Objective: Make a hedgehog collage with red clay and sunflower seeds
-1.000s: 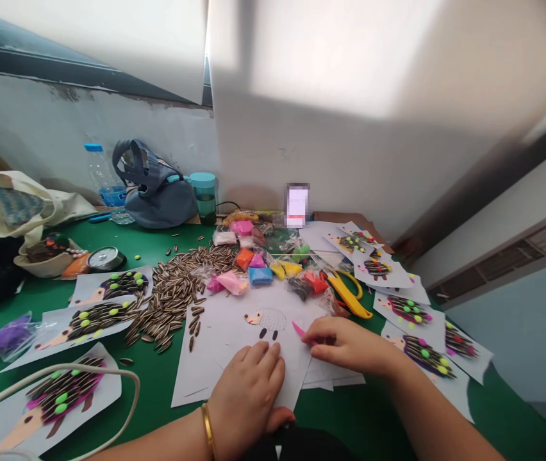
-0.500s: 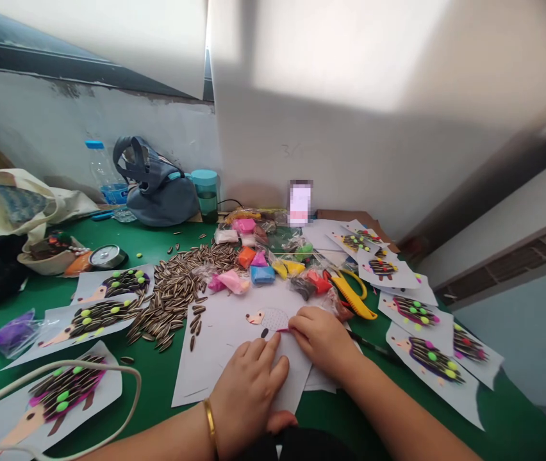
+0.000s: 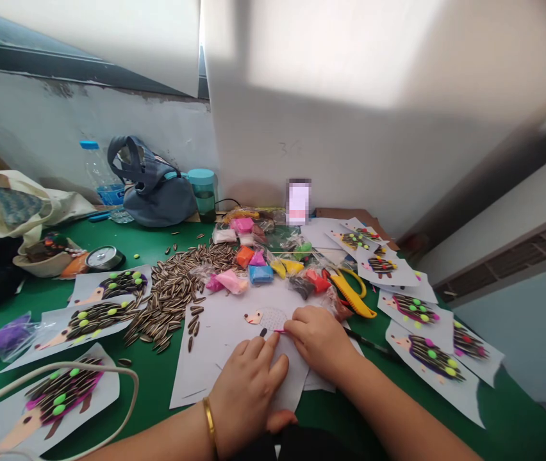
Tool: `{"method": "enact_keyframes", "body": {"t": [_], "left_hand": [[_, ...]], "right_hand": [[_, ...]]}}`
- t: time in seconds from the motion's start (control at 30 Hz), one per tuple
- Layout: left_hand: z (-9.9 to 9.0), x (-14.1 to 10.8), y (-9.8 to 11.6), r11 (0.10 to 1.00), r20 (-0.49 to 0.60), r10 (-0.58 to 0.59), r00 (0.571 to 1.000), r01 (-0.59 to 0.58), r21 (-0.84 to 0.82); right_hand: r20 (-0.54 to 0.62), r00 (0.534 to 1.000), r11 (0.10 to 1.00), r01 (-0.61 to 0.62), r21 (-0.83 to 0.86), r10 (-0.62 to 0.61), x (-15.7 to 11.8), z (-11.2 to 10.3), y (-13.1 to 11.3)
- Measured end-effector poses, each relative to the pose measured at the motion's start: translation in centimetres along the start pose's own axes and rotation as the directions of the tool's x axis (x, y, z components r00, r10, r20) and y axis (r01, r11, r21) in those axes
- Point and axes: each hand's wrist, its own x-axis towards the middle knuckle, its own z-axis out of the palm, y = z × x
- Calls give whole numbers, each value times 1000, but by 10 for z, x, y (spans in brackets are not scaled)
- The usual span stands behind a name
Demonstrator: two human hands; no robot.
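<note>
A small hedgehog drawing (image 3: 273, 318) with a peach clay face lies on a white sheet (image 3: 225, 314). Along its lower edge runs a thin magenta clay strip (image 3: 279, 331). My left hand (image 3: 250, 387), with a gold bracelet, rests on the paper below the drawing, fingers spread and index fingertip at the strip. At the drawing's right edge, my right hand (image 3: 318, 336) has its thumb and fingers pinched together at the strip's right end, hiding that end. A dark oval piece (image 3: 263, 332) sits under the drawing beside my left fingertips.
Sunflower seeds (image 3: 172, 294) are heaped left of the sheet. Bagged coloured clay (image 3: 261, 274) and yellow scissors (image 3: 354, 294) lie behind it. Finished hedgehog pictures (image 3: 429, 358) are at both sides. A blue bag (image 3: 157, 195), a teal-lidded cup (image 3: 202, 195) and a white cable (image 3: 134, 390) are also there.
The whole view has shifted slightly, so things appear a little further left. Both hands remain at the magenta strip, with my right fingers slightly left along the drawing's edge.
</note>
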Motion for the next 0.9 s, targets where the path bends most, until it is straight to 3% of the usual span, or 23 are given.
{"method": "enact_keyframes", "body": {"t": [0.2,0.57,0.9], "left_hand": [[-1,-2,2,1000,40,2,999,-2,15],[-2,-1,3,1000,79,-9,997,9,5],[-2,0,1,999,20,-31,999,32,-41]], "right_hand": [[-56,996,998,-64,5,65,0,-2,2],[-69,995,996,-74,43,77,-1,2,2],[-79,990,990,-106,93,113,0,4,1]]}}
